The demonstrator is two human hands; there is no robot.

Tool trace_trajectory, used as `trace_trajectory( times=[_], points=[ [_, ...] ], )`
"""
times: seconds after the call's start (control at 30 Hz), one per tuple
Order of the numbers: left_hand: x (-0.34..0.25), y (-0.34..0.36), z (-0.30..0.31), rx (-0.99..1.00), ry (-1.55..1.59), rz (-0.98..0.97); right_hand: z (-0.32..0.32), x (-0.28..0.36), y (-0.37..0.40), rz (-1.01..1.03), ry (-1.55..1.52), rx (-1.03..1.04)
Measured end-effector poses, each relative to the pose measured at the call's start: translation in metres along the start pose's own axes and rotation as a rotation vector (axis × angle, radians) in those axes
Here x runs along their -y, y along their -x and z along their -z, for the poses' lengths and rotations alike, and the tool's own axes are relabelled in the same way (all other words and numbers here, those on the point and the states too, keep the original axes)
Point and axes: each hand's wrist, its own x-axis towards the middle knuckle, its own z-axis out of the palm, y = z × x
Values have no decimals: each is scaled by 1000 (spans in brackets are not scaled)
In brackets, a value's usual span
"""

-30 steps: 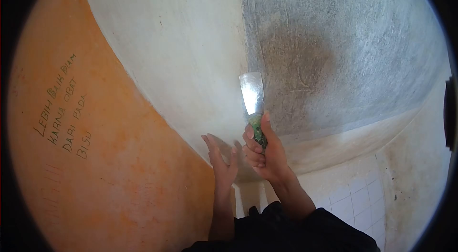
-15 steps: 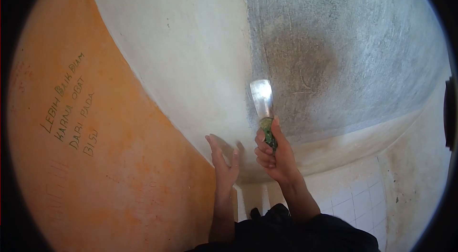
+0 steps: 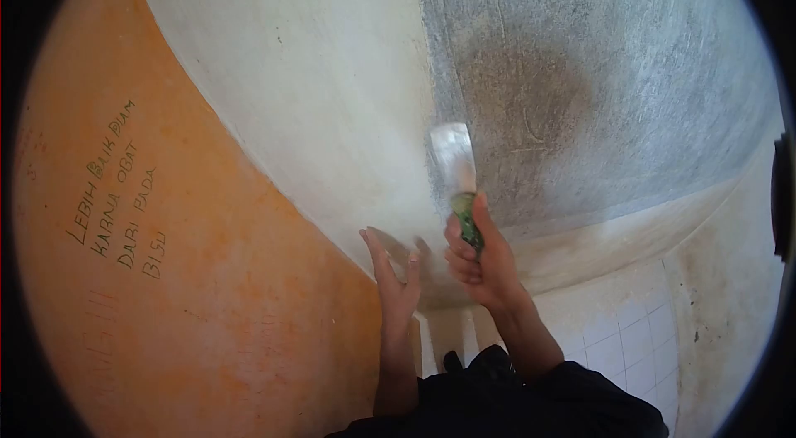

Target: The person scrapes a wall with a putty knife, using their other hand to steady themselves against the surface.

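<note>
My right hand [image 3: 487,262] is wrapped round the green handle of a scraper [image 3: 453,158] with a wide metal blade. The blade points up and lies over the border between the white wall [image 3: 332,90] and the rough grey patch [image 3: 547,98]. Whether its edge touches the wall I cannot tell. To the left, my left hand [image 3: 398,285] is held up near the lower white wall, fingers and thumb apart, with nothing in it.
An orange wall [image 3: 207,272] with green handwriting fills the left side. White tiles [image 3: 634,347] show at the lower right, beneath a pale ledge [image 3: 605,256]. A dark object [image 3: 781,198] stands at the right edge.
The scraper and my right hand have moved slightly up against the wall. The camera view has shifted a little, and my left hand keeps its open pose.
</note>
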Motion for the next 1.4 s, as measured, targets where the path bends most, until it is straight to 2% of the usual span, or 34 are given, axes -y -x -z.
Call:
trace_trajectory(
  times=[0.07, 0.17, 0.23, 0.3, 0.37, 0.43, 0.5, 0.7, 0.8, 0.9, 1.0, 1.13, 1.2, 1.27, 1.4],
  points=[
    [-3, -2, -2, 8, 97, 25, 12, 2, 1, -12, 43, 80],
    [-3, -1, -4, 19, 54, 43, -31, 10, -7, 8, 28, 123],
    [-3, 1, -5, 24, 70, 44, -30, 9, -8, 36, 48, 113],
    [-2, -2, 1, 17, 87, 30, -5, 4, -3, 9, 103, 8],
    [-1, -2, 2, 42, 187, 60, 6, 2, -5, -1, 75, 40],
    [-8, -4, 2, 37, 163, 62, -5, -1, -8, -20, 71, -2],
    [-10, -5, 3, 47, 123, 67, -5, -2, -8, 11, 55, 78],
    [1, 1, -7, 22, 165, 77, 0, 5, -2, -33, 104, -2],
    [0, 2, -6, 30, 139, 59, -19, 5, -9, -8, 58, 99],
    [-4, 0, -4, 7, 190, 66, 5, 4, -6, -18, 101, 70],
    [-2, -1, -3, 41, 178, 69, 1, 7, -4, -59, 84, 4],
    [-9, 1, -4, 33, 158, 68, -10, 12, -8, -29, 95, 85],
    [-9, 0, -2, 28, 241, 133, -7, 12, -5, -15, 87, 114],
    [-7, -2, -1, 37, 236, 120, -4, 11, -2, -16, 116, -2],
    [-2, 0, -2, 50, 165, 61, -15, 12, 2, -55, 31, 48]
  ],
)
